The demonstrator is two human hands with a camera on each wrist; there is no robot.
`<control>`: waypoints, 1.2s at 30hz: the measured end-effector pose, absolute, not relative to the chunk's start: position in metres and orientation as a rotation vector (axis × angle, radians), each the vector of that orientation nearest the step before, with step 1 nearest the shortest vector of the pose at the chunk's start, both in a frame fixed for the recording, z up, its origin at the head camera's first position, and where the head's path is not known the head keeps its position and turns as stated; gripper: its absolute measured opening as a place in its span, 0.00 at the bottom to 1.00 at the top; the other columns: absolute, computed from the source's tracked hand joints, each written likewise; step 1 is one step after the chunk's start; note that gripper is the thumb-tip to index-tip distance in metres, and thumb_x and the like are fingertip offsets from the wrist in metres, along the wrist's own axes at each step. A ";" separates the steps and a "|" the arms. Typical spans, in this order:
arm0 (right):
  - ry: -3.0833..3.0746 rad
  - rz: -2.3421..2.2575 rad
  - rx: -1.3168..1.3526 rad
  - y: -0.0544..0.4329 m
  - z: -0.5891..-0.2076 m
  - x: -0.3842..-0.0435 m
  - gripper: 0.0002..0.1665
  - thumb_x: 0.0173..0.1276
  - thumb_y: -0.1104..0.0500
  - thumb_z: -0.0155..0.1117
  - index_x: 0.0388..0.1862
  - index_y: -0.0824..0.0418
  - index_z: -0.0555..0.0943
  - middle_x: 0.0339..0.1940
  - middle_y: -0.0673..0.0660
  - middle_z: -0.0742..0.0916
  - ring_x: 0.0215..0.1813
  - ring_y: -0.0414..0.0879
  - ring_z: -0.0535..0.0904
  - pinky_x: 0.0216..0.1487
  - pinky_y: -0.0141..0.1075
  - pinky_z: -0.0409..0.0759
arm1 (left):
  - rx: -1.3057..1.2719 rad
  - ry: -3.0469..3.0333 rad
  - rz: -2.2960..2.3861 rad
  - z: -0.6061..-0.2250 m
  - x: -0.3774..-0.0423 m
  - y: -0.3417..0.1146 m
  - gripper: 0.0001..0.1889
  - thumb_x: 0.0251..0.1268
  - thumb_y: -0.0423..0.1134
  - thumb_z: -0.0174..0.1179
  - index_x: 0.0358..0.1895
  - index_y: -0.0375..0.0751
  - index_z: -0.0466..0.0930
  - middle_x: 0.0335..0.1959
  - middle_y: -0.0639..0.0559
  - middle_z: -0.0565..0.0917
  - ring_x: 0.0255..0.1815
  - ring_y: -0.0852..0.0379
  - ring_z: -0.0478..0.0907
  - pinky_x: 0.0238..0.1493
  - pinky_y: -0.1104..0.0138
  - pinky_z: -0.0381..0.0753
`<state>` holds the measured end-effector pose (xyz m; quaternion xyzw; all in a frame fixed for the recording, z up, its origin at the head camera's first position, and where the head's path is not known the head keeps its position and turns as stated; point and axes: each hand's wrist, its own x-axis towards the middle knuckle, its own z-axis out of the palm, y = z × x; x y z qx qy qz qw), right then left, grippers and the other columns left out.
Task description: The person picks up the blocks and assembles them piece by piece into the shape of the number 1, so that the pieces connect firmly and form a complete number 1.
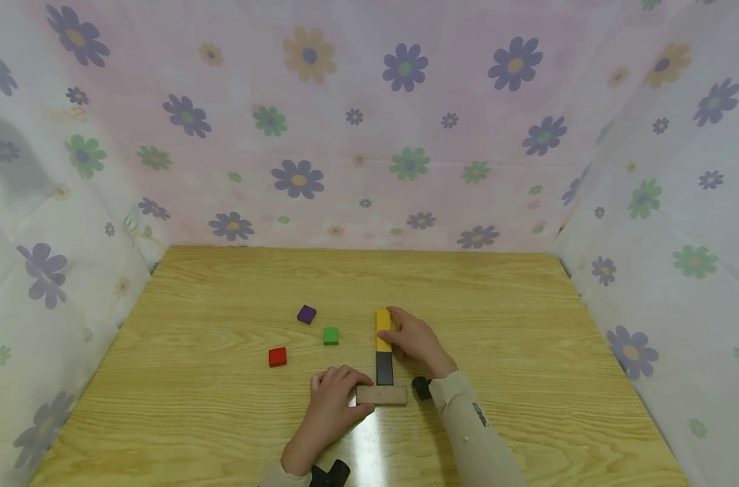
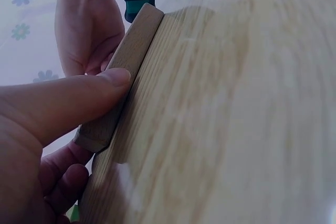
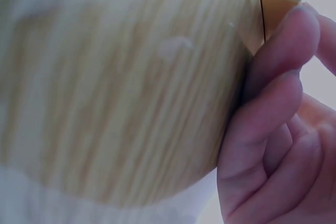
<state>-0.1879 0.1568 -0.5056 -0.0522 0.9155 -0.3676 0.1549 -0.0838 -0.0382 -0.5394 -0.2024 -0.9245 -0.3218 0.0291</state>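
Note:
A plain wooden block lies crosswise on the table. My left hand pinches its left end, with the thumb on the near side, as the left wrist view also shows along the block. A black block runs straight away from the wooden block's far side. Beyond it, in line, sits a yellow block, end to end with the black one. My right hand grips the yellow block between thumb and forefinger; the right wrist view shows only a piece of the yellow block.
To the left lie three small loose blocks: purple, green and red. The wood-grain table is bounded at the back and sides by flowered cloth.

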 end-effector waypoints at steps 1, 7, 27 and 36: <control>2.622 -1.051 -0.149 0.157 -0.506 -0.188 0.40 0.59 0.42 0.59 0.68 0.49 0.58 0.13 0.52 0.77 0.14 0.45 0.73 0.24 0.37 0.71 | -0.622 -2.856 -0.990 -0.539 -0.084 -0.038 0.16 0.45 0.55 0.65 0.40 0.66 0.76 0.40 0.68 0.73 0.40 0.61 0.64 0.45 0.54 0.53; 2.617 -1.053 -0.158 0.156 -0.507 -0.188 0.41 0.58 0.40 0.58 0.68 0.49 0.57 0.13 0.52 0.77 0.13 0.45 0.73 0.23 0.37 0.71 | -0.614 -2.864 -0.991 -0.539 -0.084 -0.038 0.15 0.45 0.55 0.65 0.39 0.66 0.75 0.39 0.68 0.72 0.40 0.61 0.64 0.45 0.54 0.53; 2.618 -1.030 -0.187 0.156 -0.505 -0.188 0.41 0.59 0.41 0.58 0.68 0.50 0.58 0.13 0.52 0.77 0.13 0.46 0.73 0.20 0.37 0.70 | -0.616 -2.862 -0.977 -0.537 -0.083 -0.037 0.16 0.44 0.56 0.64 0.39 0.65 0.76 0.38 0.68 0.71 0.39 0.61 0.63 0.45 0.53 0.53; 2.633 -0.983 -0.189 0.155 -0.505 -0.189 0.41 0.58 0.40 0.58 0.68 0.50 0.58 0.11 0.51 0.77 0.13 0.45 0.72 0.20 0.36 0.68 | -0.624 -2.860 -0.975 -0.537 -0.083 -0.037 0.15 0.44 0.56 0.65 0.39 0.66 0.76 0.39 0.69 0.72 0.38 0.62 0.63 0.45 0.53 0.53</control>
